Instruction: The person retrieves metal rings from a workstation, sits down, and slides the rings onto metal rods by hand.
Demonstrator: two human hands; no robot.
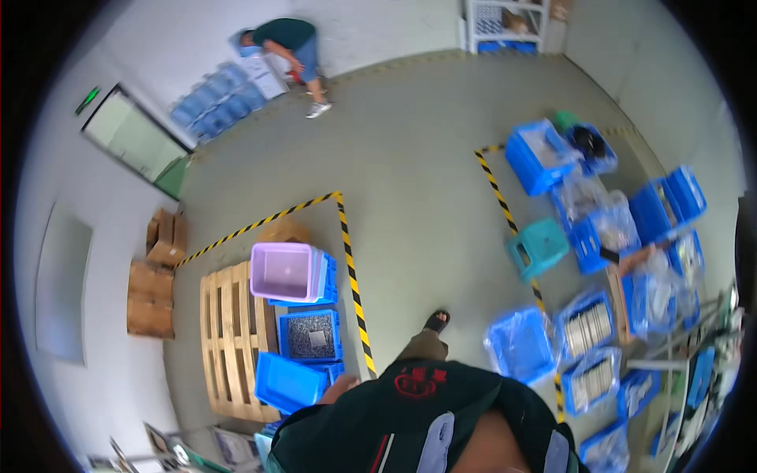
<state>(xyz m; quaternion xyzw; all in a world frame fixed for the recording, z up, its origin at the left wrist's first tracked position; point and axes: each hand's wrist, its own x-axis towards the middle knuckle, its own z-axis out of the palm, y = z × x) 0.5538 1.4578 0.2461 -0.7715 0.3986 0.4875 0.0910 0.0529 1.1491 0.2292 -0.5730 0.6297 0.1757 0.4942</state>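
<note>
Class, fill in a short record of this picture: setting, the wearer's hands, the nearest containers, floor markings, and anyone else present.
Setting: warehouse room with a grey floor
Left hand: left hand seen partly at the wearer's side, beside a blue crate; grip cannot be told
Right hand: not in view
Nearest containers: lilac crate and blue crates on a wooden pallet
Floor markings: yellow-black tape
Others: a person bending over by the far wall

From my remote seat this reads as a warehouse or factory floor: bare concrete with hazard tape [351, 268], a wooden pallet [229, 339] at eight o'clock, blue parts crates [536, 158] clustered toward three o'clock.
</note>
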